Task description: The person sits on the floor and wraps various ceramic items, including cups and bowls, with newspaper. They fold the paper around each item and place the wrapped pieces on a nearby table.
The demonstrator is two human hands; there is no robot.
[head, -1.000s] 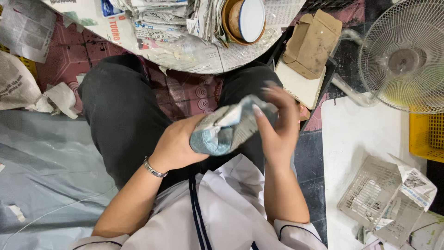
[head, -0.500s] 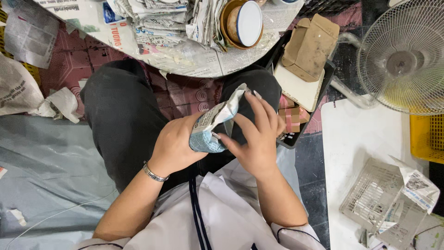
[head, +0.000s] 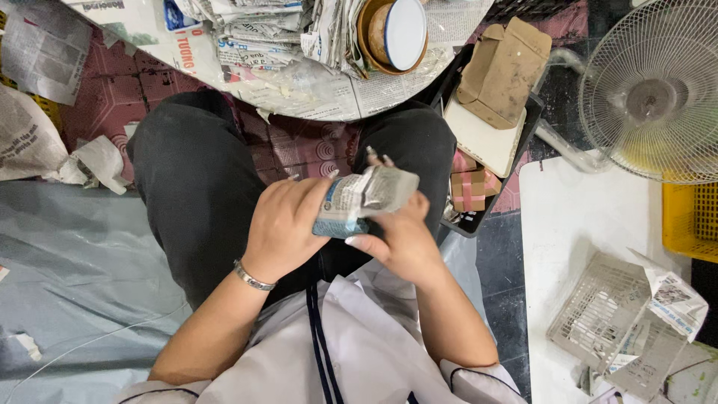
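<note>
A small object wrapped in newspaper (head: 362, 200) sits between both my hands, above my lap in dark trousers. My left hand (head: 283, 224) grips its left side, with a silver bracelet on the wrist. From below and the right, my right hand (head: 400, 238) cups the bundle, thumb pressed on its lower edge and fingertips showing behind its top. What lies inside the paper is hidden.
A round table (head: 299, 82) covered in newspaper stands ahead, bearing stacked papers and a brown bowl with a white tin (head: 395, 31). A black tray (head: 486, 135) at right holds brown cardboard pieces. A white fan (head: 658, 90), a yellow crate (head: 692, 221) and a grey plastic basket (head: 613, 329) are further right.
The bundle has been turned and flattened between my hands. My right hand has slid from covering its front to cupping it from beneath.
</note>
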